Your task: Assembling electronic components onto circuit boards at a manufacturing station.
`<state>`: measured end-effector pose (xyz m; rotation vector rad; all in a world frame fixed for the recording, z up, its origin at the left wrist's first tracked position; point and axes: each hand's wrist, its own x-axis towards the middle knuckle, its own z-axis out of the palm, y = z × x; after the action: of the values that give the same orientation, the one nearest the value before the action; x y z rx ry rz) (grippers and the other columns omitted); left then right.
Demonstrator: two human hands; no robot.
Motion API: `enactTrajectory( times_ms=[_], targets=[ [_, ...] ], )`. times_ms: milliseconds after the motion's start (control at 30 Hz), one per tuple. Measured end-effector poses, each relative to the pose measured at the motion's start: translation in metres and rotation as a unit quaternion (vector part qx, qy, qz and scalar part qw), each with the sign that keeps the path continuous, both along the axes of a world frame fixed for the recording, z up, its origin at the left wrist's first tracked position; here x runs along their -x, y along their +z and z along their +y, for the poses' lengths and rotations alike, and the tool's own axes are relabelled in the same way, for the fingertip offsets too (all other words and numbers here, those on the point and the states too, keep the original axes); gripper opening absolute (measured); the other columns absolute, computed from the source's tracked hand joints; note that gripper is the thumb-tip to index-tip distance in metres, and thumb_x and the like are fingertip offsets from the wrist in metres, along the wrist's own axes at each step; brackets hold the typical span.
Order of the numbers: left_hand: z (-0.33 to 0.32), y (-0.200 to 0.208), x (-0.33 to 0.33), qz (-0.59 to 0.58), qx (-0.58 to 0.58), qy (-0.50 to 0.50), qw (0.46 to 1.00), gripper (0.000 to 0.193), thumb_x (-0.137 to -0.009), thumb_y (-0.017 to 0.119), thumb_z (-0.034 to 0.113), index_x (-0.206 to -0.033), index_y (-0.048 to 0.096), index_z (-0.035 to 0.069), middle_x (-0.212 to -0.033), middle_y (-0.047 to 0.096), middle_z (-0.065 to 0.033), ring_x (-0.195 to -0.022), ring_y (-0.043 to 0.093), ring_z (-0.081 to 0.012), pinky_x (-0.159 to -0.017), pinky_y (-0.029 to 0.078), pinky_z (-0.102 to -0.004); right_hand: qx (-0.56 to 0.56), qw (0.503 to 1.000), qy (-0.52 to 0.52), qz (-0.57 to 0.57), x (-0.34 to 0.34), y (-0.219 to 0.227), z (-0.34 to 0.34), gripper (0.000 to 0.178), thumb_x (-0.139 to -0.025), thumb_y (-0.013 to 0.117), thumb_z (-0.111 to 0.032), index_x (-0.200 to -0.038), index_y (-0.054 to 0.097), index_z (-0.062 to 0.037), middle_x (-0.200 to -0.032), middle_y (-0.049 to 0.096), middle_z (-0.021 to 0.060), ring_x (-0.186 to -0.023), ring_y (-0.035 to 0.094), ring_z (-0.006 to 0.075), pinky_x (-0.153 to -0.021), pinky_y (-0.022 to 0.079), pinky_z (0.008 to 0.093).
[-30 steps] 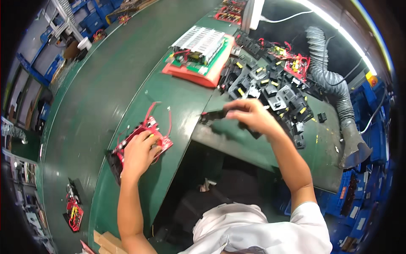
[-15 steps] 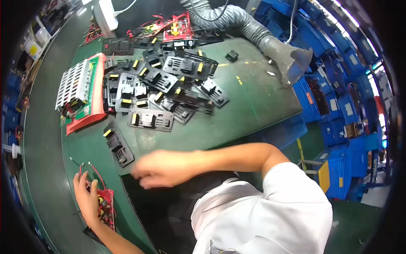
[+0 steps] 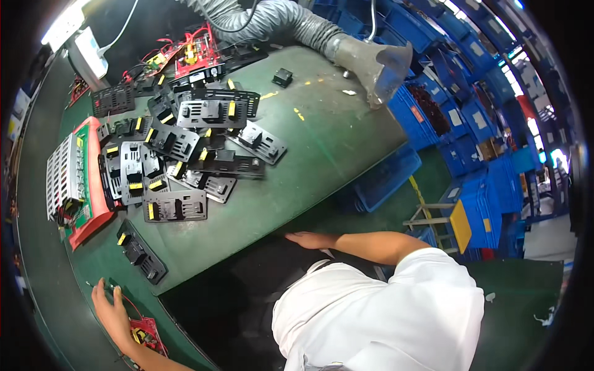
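Note:
At the lower left my left hand (image 3: 111,316) is curled around the upper end of a red circuit board (image 3: 147,334) crowded with parts. Thin wires stick out past its fingertips, and the hand and forearm hide much of the board. My right hand (image 3: 310,240) is beside the bench's front edge, close to my body. Its fingers are stretched out and nothing shows in them. Between the hands, a black slotted panel (image 3: 141,252) with a yellow-marked part lies at the bench corner.
Several similar black panels (image 3: 175,206) are heaped on the green bench (image 3: 322,161). A white perforated metal case (image 3: 65,176) stands on an orange-red sheet at left. Behind are more red boards (image 3: 197,54) and a grey duct hose (image 3: 365,59). Blue bins (image 3: 489,204) are stacked at right.
My right hand has moved right and back from near the loose panel to the bench's front edge. My left hand stays at the red board. The whole view has shifted.

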<state>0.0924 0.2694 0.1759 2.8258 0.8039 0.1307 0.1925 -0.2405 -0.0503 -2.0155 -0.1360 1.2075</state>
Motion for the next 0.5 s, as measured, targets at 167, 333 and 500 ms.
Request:
enactTrajectory(
  times_ms=[167, 333, 500],
  targets=[
    [-0.003, 0.003, -0.011, -0.023, 0.026, 0.008, 0.999, 0.045, -0.088, 0.066, 0.023, -0.126, 0.058, -0.001, -0.130, 0.056, -0.0208, -0.124, 0.051, -0.0368, -0.104, 0.039, -0.0420, 0.042, 0.999, 0.021, 0.007, 0.001, 0.012, -0.015, 0.054, -0.101, 0.042, -0.047, -0.125, 0.061, -0.0026, -0.123, 0.064, 0.0164, -0.116, 0.059, 0.0260, -0.100, 0.043, 0.0350],
    [-0.007, 0.016, -0.023, -0.090, 0.031, 0.027, 0.995, 0.042, -0.086, 0.067, 0.028, -0.119, 0.063, 0.002, -0.117, 0.063, -0.0200, -0.109, 0.060, -0.0368, -0.093, 0.047, -0.0421, 0.032, 0.990, -0.141, 0.004, -0.007, -0.028, -0.032, 0.042, -0.097, 0.056, -0.036, -0.105, 0.066, 0.0034, -0.095, 0.070, 0.0171, -0.089, 0.067, 0.0284, -0.082, 0.050, 0.0407],
    [-0.012, 0.018, -0.005, -0.024, 0.087, 0.105, 0.990, 0.044, -0.084, 0.070, 0.027, -0.120, 0.062, 0.004, -0.114, 0.065, -0.0184, -0.108, 0.061, -0.0352, -0.091, 0.048, -0.0429, 0.060, 0.935, 0.151, -0.317, -0.007, 0.032, 0.012, 0.038, -0.094, 0.059, -0.031, -0.101, 0.065, 0.0059, -0.085, 0.067, 0.0253, -0.086, 0.066, 0.0413, -0.076, 0.050, 0.0477]
  ],
)
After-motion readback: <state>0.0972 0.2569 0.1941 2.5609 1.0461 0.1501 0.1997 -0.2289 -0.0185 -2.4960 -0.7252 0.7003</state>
